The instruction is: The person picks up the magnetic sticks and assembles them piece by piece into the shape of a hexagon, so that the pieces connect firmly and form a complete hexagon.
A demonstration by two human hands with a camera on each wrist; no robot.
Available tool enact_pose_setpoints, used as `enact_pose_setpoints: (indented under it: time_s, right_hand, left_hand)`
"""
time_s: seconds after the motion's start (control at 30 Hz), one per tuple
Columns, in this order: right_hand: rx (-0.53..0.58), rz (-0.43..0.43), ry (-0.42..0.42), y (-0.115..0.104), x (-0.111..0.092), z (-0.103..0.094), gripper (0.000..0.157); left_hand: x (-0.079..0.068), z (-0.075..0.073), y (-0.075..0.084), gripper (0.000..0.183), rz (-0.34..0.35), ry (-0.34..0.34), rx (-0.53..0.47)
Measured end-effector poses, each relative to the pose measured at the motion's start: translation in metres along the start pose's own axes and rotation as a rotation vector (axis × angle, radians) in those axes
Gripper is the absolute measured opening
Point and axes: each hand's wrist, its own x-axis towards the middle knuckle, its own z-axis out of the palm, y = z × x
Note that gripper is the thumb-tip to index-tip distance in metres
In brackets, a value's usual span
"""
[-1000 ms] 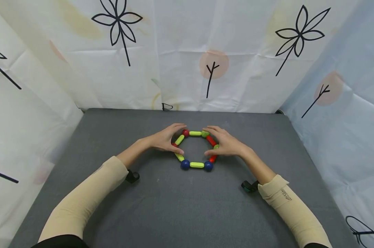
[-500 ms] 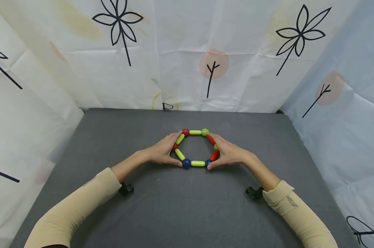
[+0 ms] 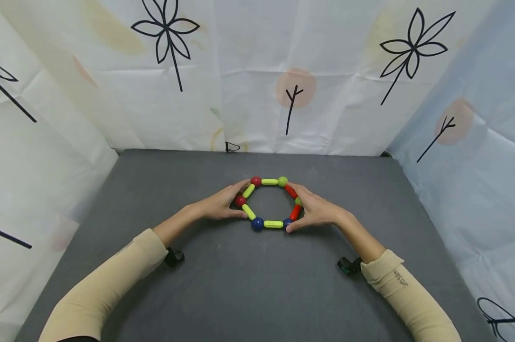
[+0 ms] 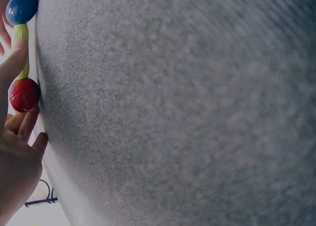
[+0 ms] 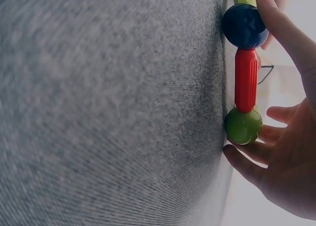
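A six-sided ring of toy rods and balls (image 3: 273, 224) lies flat on the grey table. Red balls (image 3: 240, 201) sit at its left and far left corners, blue balls (image 3: 257, 223) at the near ones, green balls (image 3: 283, 181) at the right. My left hand (image 3: 220, 204) curves round the left corner, its thumb by a yellow-green rod (image 3: 248, 212) and fingers behind the red ball. Opposite, my right hand (image 3: 319, 208) spans the right side, thumb against the near right blue ball (image 5: 244, 26), fingers beside the red rods (image 5: 246, 80) and the green ball (image 5: 243, 126).
The grey table (image 3: 257, 285) stretches around the ring. A patterned white cloth (image 3: 248, 76) hangs behind and at both sides. Each wrist carries a small black camera, such as the left one (image 3: 174, 257).
Both hands first came nearer, thumbs reaching the near corners. Since then my left thumb has moved back from the near left blue ball and exposed the left red ball. The right hand barely moved.
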Motion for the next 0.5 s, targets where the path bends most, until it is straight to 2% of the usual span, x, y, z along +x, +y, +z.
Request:
enact_pose_setpoints:
  time_s: [0.13, 0.27, 0.5]
  right_hand:
    - [0.017, 0.012, -0.006, 0.003, 0.002, -0.001, 0.132]
    - [0.045, 0.019, -0.018, 0.007, 0.004, 0.0, 0.13]
    - [0.056, 0.025, 0.0, 0.013, -0.001, -0.001, 0.127]
  left_hand:
    - [0.0, -0.002, -0.009, 0.096, 0.011, 0.023, -0.006]
    - [-0.006, -0.004, -0.016, 0.084, 0.032, 0.054, -0.007]
    - [-0.014, -0.009, -0.017, 0.071, 0.036, 0.095, -0.013]
